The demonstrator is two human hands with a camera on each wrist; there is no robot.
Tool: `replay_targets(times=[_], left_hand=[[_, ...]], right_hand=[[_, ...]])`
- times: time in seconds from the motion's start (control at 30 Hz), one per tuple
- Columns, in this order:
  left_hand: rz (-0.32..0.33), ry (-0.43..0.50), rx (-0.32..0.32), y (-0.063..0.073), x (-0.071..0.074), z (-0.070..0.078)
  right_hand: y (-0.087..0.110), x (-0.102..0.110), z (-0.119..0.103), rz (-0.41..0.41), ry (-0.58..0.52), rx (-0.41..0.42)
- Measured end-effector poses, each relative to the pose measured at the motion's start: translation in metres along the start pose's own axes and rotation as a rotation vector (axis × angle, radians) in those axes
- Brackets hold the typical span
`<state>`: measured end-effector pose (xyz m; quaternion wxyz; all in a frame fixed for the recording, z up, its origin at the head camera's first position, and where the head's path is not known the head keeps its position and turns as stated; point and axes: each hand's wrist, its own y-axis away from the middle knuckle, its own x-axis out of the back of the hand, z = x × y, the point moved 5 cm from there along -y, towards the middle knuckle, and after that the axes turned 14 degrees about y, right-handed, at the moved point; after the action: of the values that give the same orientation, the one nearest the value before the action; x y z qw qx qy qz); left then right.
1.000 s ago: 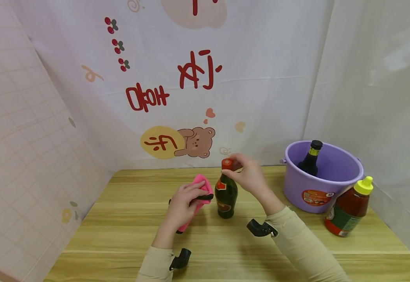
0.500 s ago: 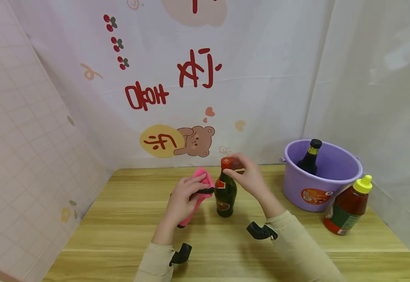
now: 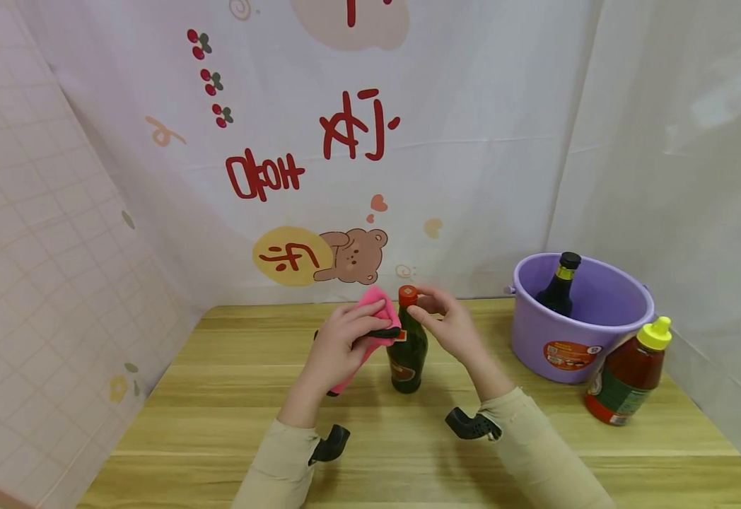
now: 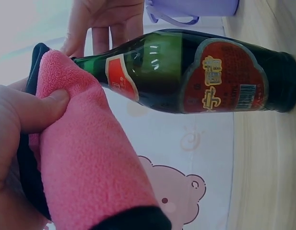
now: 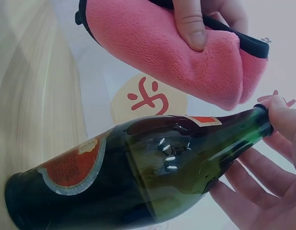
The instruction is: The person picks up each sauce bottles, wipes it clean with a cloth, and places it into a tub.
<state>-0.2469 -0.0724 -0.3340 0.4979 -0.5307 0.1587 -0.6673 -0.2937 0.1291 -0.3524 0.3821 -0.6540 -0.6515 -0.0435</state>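
A dark green glass bottle (image 3: 406, 364) with a red cap (image 3: 408, 291) and red labels stands upright on the wooden table. My right hand (image 3: 450, 325) holds its neck from the right, thumb in front near the cap, as the right wrist view shows up close. In my left hand (image 3: 339, 343) is a folded pink cloth (image 4: 90, 143) with black edging, pinched under the thumb. The cloth overlaps the left side of the bottle neck in the head view; from the left wrist it sits right at the neck, over the cap end.
A purple bucket (image 3: 539, 346) stands at the back right with a black-capped dark bottle (image 3: 559, 290) inside. Before it, near the table's right edge, is a red sauce bottle (image 3: 625, 378) with a yellow tip. A printed white curtain (image 3: 472, 177) hangs behind the table (image 3: 218, 438).
My left hand has moved the cloth up and rightward to the bottle's neck, covering part of the neck label. The right hand has dipped slightly at the neck; the bottle stays put.
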Motion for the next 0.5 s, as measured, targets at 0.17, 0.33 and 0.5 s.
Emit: replay_targets(times=[0.17, 0.33, 0.5], left_hand=[[-0.017, -0.023, -0.044, -0.006, -0.002, 0.002], [-0.04, -0.026, -0.037, -0.011, -0.007, 0.001], [-0.042, -0.016, -0.013, -0.011, -0.01, -0.001]], right_hand=[[-0.001, 0.001, -0.004, 0.021, 0.053, 0.041], [-0.002, 0.002, -0.006, 0.033, 0.082, 0.06], [-0.003, 0.001, -0.005, 0.035, 0.1, 0.058]])
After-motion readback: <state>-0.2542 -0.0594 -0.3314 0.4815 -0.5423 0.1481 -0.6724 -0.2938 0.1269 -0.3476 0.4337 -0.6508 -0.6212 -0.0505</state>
